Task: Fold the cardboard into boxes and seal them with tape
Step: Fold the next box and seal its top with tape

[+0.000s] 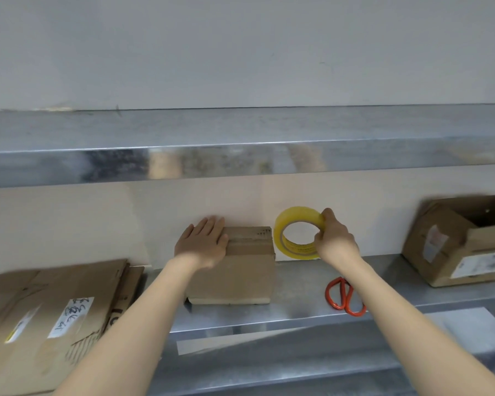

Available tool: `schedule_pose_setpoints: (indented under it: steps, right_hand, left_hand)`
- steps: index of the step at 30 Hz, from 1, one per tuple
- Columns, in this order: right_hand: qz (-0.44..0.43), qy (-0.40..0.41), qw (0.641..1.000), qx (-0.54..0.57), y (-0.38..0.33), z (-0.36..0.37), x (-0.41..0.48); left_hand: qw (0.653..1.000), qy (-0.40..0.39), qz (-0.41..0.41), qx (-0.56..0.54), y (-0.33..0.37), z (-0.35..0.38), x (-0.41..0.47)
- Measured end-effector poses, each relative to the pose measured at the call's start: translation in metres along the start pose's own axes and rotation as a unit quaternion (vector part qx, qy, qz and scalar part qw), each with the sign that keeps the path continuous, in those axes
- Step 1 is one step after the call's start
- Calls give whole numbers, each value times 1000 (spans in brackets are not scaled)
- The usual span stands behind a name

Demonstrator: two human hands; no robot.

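Note:
A small closed cardboard box (240, 270) stands on the steel table (297, 307) in the middle of the view. My left hand (202, 242) lies flat on the left part of its top, fingers straight. A strip of tape runs across the top toward the right edge. Just right of the box, my right hand (336, 238) grips a yellow roll of tape (293, 231), held upright above the table with fingers through its core.
Orange-handled scissors (345, 295) lie on the table under my right forearm. A stack of flattened cardboard (46, 315) lies at the left. An open cardboard box (463, 238) stands at the right. A steel shelf (240, 155) runs overhead along the wall.

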State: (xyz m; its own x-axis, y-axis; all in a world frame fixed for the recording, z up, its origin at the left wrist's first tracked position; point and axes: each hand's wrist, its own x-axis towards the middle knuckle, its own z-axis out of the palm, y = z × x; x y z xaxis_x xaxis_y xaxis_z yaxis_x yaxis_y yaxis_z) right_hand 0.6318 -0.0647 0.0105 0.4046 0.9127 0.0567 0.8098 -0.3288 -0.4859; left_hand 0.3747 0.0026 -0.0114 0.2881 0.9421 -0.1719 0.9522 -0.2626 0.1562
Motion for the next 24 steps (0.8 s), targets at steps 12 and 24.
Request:
schedule_pose_setpoints:
  steps: [12, 24]
  right_hand:
    - [8, -57, 996, 73, 38, 40, -18]
    - [-15, -121, 977, 174, 52, 54, -12]
  left_hand:
    - [1000, 15, -10, -1, 1, 2, -2]
    - [981, 52, 102, -155, 60, -14, -20]
